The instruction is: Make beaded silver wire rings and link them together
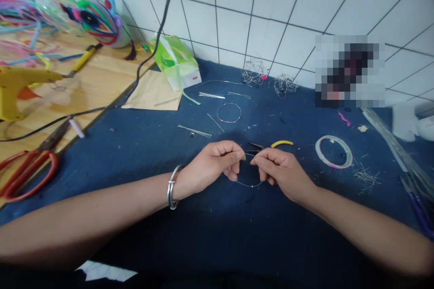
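Between my two hands is a thin beaded wire loop (252,186), with a small pink bead showing at its lower side. My left hand (222,159), with a silver bangle at the wrist, pinches the loop between thumb and fingers. Opposite it, my right hand (280,167) is closed in a pinch on the loop's other side. Just beyond the fingers lie yellow-handled pliers (282,143), partly hidden by my right hand. A finished-looking ring of wire with pink beads (229,121) rests farther back on the dark blue cloth (217,230).
Red-handled scissors (30,176) and a yellow glue gun (20,88) lie at left, crossed by a black cable (139,70). A green tissue pack (178,61), tangled wire (253,72), a tape roll (334,152), wire scraps (366,175) and purple-handled scissors (418,210) lie around.
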Action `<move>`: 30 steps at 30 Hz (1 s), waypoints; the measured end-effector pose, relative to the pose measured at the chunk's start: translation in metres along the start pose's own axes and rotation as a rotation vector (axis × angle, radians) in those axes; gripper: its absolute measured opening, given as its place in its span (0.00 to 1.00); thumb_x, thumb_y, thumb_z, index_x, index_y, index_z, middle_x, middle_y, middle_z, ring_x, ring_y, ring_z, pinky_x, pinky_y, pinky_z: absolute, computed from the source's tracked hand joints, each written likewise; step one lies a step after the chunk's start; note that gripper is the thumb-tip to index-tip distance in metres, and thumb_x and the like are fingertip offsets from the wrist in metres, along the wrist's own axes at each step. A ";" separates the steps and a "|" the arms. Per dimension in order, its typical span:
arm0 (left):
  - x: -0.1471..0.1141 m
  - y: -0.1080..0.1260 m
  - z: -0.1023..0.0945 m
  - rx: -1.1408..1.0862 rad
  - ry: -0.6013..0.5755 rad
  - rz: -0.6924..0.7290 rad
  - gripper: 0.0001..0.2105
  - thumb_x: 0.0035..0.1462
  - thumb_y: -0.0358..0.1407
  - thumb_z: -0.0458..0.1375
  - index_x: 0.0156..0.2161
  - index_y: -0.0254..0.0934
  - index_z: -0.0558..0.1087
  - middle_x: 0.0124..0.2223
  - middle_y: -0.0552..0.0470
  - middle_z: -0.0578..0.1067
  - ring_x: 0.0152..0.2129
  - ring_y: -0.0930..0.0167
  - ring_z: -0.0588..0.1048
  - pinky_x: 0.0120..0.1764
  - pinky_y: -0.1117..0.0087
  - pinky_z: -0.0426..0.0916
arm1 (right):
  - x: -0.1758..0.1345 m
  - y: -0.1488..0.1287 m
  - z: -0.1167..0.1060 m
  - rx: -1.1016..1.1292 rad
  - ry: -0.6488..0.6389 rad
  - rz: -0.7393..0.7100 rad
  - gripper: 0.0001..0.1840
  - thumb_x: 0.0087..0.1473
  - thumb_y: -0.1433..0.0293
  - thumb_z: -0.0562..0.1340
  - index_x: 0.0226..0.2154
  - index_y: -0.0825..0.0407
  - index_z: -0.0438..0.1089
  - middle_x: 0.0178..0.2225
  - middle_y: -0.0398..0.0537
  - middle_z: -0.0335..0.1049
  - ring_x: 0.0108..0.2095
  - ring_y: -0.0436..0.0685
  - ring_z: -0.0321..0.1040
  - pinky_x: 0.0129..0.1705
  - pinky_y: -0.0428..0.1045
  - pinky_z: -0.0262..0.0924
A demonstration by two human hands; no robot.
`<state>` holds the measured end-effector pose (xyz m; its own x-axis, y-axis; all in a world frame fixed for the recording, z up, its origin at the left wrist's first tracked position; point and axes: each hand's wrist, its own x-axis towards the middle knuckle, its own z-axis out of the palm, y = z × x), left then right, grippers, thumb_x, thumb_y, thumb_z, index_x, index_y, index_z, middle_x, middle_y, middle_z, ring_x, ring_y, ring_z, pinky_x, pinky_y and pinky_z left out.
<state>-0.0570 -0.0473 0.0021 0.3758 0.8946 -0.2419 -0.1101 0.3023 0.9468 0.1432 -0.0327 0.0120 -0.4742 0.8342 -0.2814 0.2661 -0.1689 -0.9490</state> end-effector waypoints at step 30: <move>0.001 0.003 0.004 0.212 -0.079 -0.005 0.10 0.59 0.39 0.52 0.35 0.34 0.70 0.26 0.55 0.69 0.20 0.78 0.67 0.25 0.77 0.64 | -0.001 -0.004 -0.001 0.110 -0.092 0.108 0.11 0.52 0.61 0.59 0.30 0.53 0.67 0.22 0.41 0.67 0.17 0.43 0.58 0.16 0.40 0.51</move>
<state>-0.0530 -0.0468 0.0059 0.4475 0.8621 -0.2377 0.0850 0.2236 0.9710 0.1438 -0.0322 0.0163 -0.5239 0.7576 -0.3894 0.2281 -0.3156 -0.9211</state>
